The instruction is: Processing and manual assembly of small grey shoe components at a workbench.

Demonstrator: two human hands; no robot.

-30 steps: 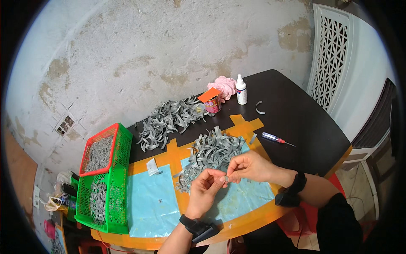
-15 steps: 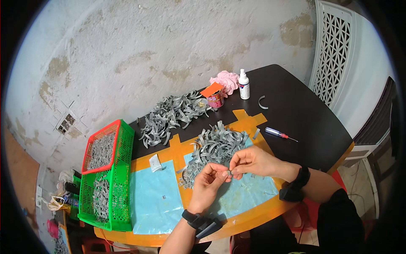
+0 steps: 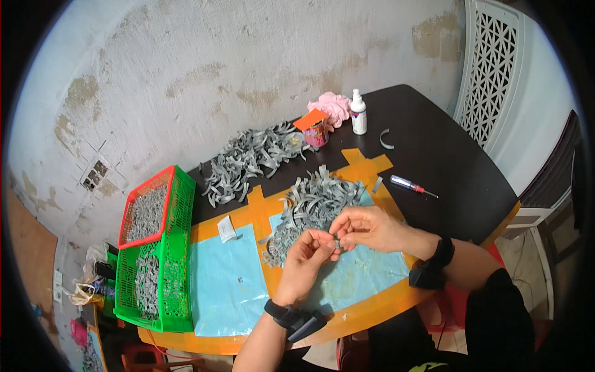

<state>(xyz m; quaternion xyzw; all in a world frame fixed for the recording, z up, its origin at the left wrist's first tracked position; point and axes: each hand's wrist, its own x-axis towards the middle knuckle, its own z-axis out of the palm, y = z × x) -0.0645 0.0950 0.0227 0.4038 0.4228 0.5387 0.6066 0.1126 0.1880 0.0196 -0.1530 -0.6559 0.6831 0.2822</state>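
My left hand (image 3: 307, 255) and my right hand (image 3: 367, 229) meet over the blue sheet at the table's near side. Between their fingertips is a small grey piece (image 3: 337, 244), pinched from both sides and mostly covered by the fingers. Its exact kind is too small to make out. Just beyond the hands lies a heap of curved grey strips (image 3: 319, 195), with smaller grey pieces (image 3: 282, 248) at its near left edge. A dark band sits on each wrist.
Left stand stacked green and red baskets (image 3: 180, 248) full of grey pieces. Another strip heap (image 3: 248, 161) lies by the wall, near an orange-topped can (image 3: 316, 135), pink cloth (image 3: 331, 108) and white bottle (image 3: 358, 115). A screwdriver (image 3: 412, 186) lies right; a white packet (image 3: 227, 229) lies on blue sheeting.
The view has shifted slightly. Both hands stay together at the small grey piece, and the right hand's fingers have moved a little over it.
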